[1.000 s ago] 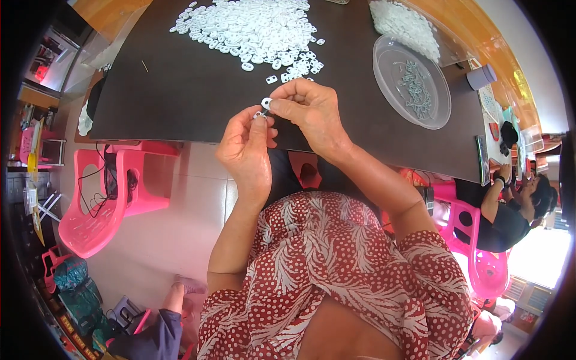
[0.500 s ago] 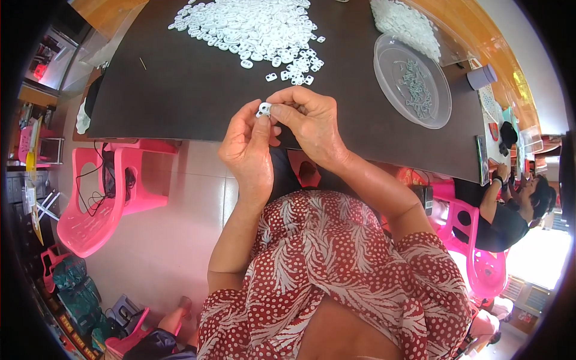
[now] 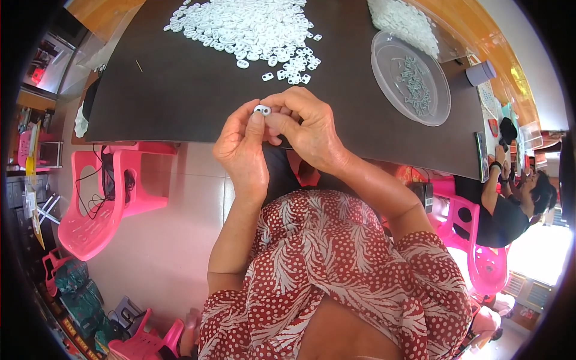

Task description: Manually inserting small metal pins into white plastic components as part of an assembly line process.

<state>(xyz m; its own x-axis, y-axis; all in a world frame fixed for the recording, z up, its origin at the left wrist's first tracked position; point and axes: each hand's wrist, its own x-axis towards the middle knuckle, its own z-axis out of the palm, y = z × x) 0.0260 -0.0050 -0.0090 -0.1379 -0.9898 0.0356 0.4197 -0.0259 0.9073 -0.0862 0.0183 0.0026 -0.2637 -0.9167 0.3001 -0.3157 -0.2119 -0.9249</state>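
Note:
Between the fingertips of both hands is a small white plastic piece with two dark holes (image 3: 262,110), held just above the table's near edge. My left hand (image 3: 245,147) pinches it from the left, thumb on the near side. From the right, my right hand (image 3: 306,127) grips the same piece with thumb and fingers, hiding part of it. Beyond the hands, a small group of white two-holed pieces (image 3: 299,66) lies on the dark table (image 3: 174,102). Behind that group spreads a large heap of white oval pieces (image 3: 246,27).
At the right, a round clear plastic tray (image 3: 443,111) holds many small grey-green screws (image 3: 415,87). Beside it lie a pile of white pieces (image 3: 405,24) and a lidded cup (image 3: 480,73). Pink chairs (image 3: 90,228) stand below the table; a person in black (image 3: 510,216) works at far right.
The white piece has turned between my fingers, so its two holes now lie side by side. Both hands have stayed almost in place.

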